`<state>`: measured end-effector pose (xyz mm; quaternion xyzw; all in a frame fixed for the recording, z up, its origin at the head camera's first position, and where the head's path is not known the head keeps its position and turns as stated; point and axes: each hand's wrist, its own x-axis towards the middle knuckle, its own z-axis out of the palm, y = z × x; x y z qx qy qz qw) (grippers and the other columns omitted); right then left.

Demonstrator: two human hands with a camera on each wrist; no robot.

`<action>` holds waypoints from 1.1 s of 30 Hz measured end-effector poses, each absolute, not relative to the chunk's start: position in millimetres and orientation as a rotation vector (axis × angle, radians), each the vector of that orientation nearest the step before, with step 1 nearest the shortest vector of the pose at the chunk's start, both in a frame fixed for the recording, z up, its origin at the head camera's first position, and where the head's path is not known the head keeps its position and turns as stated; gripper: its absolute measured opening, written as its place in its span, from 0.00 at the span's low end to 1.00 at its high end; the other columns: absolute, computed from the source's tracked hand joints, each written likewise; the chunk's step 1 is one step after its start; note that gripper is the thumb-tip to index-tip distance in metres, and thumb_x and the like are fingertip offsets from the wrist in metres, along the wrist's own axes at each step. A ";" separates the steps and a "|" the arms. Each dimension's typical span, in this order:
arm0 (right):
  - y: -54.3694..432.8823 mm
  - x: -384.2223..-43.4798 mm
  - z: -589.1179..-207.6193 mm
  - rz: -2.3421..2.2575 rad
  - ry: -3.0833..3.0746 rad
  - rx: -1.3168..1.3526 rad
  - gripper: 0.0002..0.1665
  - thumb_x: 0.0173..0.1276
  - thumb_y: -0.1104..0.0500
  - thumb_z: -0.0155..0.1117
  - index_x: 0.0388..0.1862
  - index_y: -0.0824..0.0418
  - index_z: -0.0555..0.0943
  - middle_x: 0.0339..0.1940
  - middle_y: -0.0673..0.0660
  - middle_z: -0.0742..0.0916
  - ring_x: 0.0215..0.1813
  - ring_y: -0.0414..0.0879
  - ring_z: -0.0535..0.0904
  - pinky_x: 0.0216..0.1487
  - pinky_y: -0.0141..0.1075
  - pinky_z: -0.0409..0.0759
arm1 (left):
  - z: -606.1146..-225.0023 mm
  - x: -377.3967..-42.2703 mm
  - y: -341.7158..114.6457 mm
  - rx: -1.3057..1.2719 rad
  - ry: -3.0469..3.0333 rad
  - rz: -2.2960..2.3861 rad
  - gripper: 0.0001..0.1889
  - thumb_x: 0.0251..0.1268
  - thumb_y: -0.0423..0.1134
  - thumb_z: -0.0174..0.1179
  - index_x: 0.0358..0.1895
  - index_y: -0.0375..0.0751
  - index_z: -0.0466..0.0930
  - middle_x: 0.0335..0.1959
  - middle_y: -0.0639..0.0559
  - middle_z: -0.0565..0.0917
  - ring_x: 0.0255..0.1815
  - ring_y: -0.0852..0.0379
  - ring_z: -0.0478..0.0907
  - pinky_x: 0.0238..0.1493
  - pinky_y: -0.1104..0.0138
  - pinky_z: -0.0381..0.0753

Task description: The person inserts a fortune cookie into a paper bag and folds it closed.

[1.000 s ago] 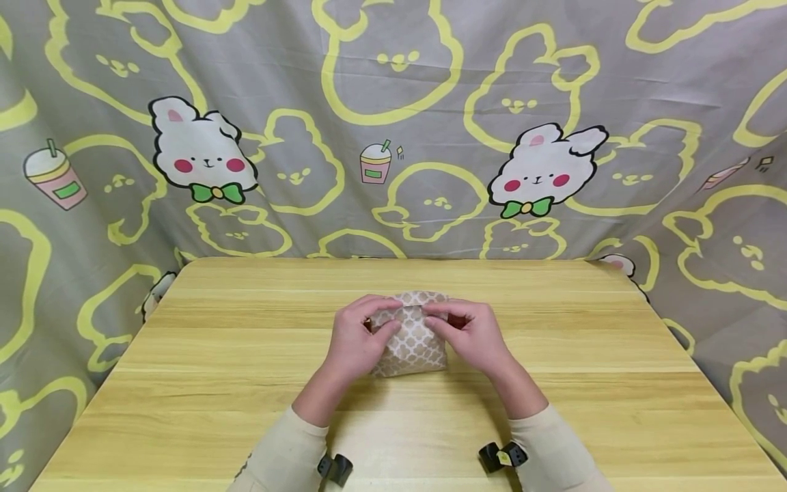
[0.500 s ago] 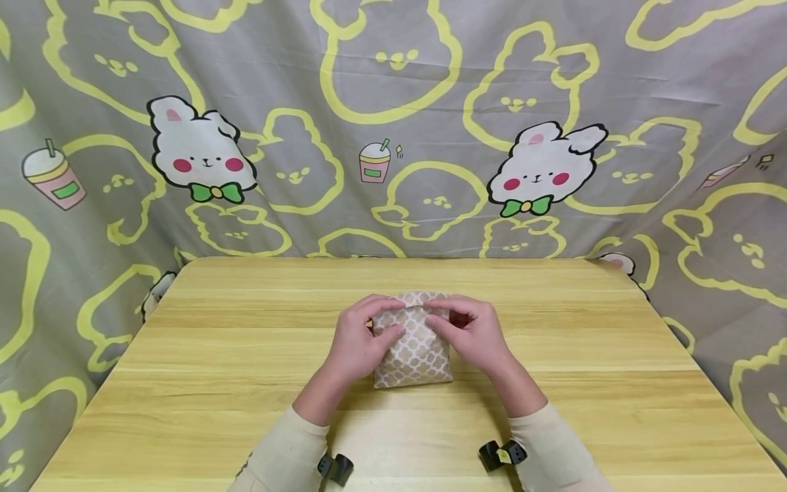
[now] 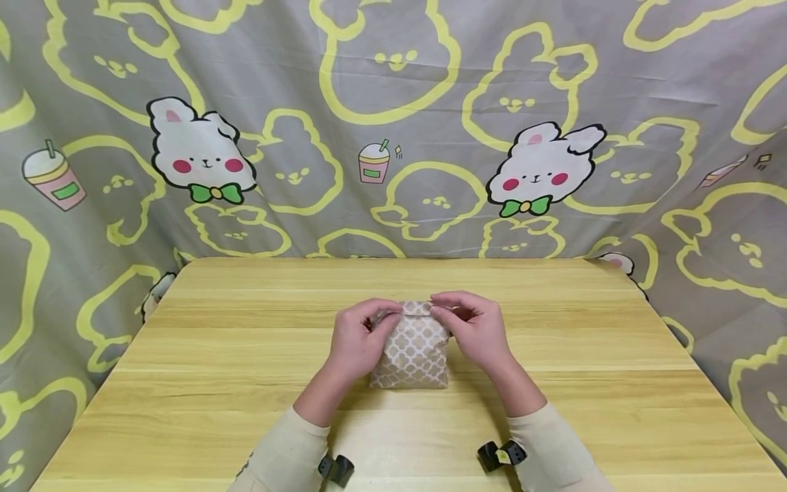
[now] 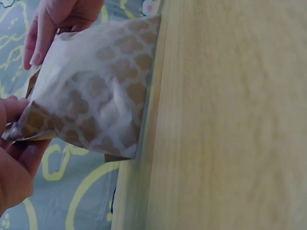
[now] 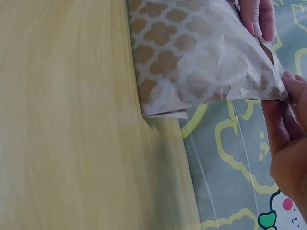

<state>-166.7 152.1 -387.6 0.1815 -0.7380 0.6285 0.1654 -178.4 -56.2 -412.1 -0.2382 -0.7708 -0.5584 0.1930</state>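
Note:
A paper bag (image 3: 413, 352) with a tan and white lattice print stands on the table in front of me, bulging in the middle. Its top edge is folded over in a narrow strip. My left hand (image 3: 359, 338) pinches the left end of that strip between thumb and fingers. At the other end, my right hand (image 3: 478, 331) pinches the fold, its index finger stretched along the top. In the left wrist view the bag (image 4: 96, 86) hides part of the far hand. The right wrist view shows a gap under the fold of the bag (image 5: 187, 57); its contents are hidden.
The wooden table (image 3: 215, 383) spreads out around the bag. A grey curtain (image 3: 424, 143) with yellow outlines and rabbit prints hangs behind it and along both sides. Black wrist devices (image 3: 337, 469) sit at both cuffs.
The bag's lower edge has come down and toward me, so more of its front shows. The folded strip at the top is clearer, and my right fingers have shifted slightly outward along it.

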 end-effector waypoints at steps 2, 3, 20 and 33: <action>151.3 -166.5 -388.1 1.780 -2.110 0.499 0.10 0.60 0.77 0.69 0.41 0.75 0.86 0.36 0.67 0.88 0.23 0.48 0.81 0.25 0.34 0.81 | -413.1 -178.8 -55.9 -0.662 -2.163 -1.547 0.07 0.61 0.27 0.69 0.39 0.42 0.90 0.38 0.55 0.89 0.22 0.63 0.75 0.21 0.68 0.74; 150.6 -166.1 -388.0 1.763 -2.115 0.495 0.10 0.60 0.77 0.70 0.42 0.74 0.86 0.36 0.66 0.88 0.23 0.46 0.79 0.24 0.32 0.79 | -413.5 -178.7 -55.5 -0.664 -2.163 -1.544 0.07 0.61 0.27 0.69 0.39 0.42 0.90 0.38 0.55 0.89 0.22 0.63 0.75 0.21 0.69 0.74; 149.9 -164.9 -388.0 1.778 -2.094 0.501 0.07 0.58 0.79 0.69 0.36 0.75 0.85 0.30 0.68 0.86 0.21 0.43 0.76 0.23 0.29 0.76 | -413.2 -175.5 -56.0 -0.565 -2.209 -1.619 0.06 0.63 0.31 0.68 0.39 0.44 0.91 0.35 0.55 0.88 0.16 0.63 0.70 0.18 0.68 0.72; 159.4 -170.6 -390.7 1.750 -2.137 0.464 0.05 0.60 0.80 0.66 0.34 0.77 0.86 0.33 0.69 0.87 0.24 0.63 0.83 0.27 0.47 0.84 | -406.9 -182.9 -73.7 -0.535 -2.458 -1.662 0.10 0.70 0.29 0.60 0.43 0.45 0.90 0.37 0.57 0.86 0.23 0.58 0.74 0.22 0.68 0.73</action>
